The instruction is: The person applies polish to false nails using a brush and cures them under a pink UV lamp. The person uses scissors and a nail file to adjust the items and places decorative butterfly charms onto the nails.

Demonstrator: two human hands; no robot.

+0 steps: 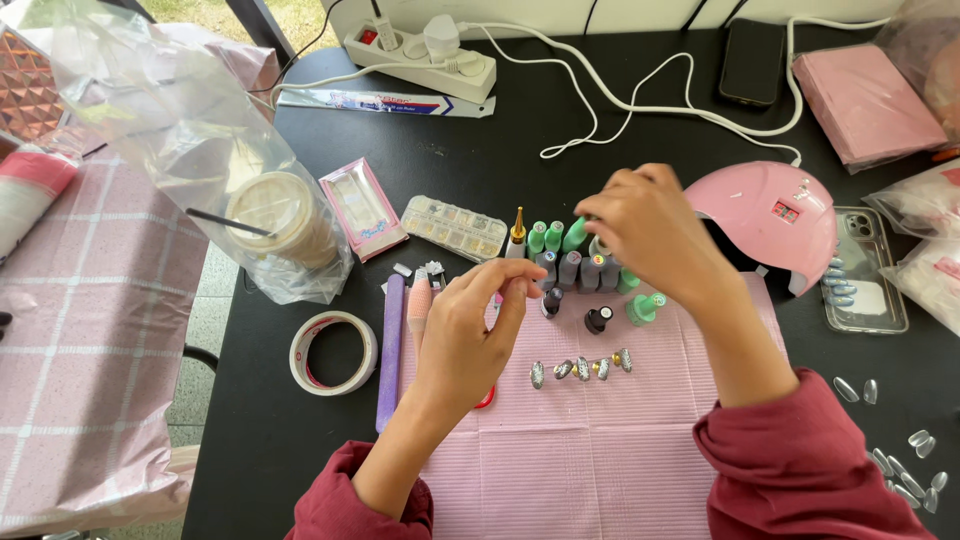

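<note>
Right hand [655, 235] fingers curled over cluster of nail polish bottles [575, 265] at top of pink mat [590, 440], grip on a bottle unclear, left hand [465, 335] fingertips pinched, contents hidden, row of painted nail tips [582, 368] between hands, pink nail lamp [775, 220] just beside, black counter [250, 440]

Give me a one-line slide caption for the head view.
Right hand reaches into clustered nail polish bottles beside a pink nail lamp; left hand hovers over the pink mat.
</note>
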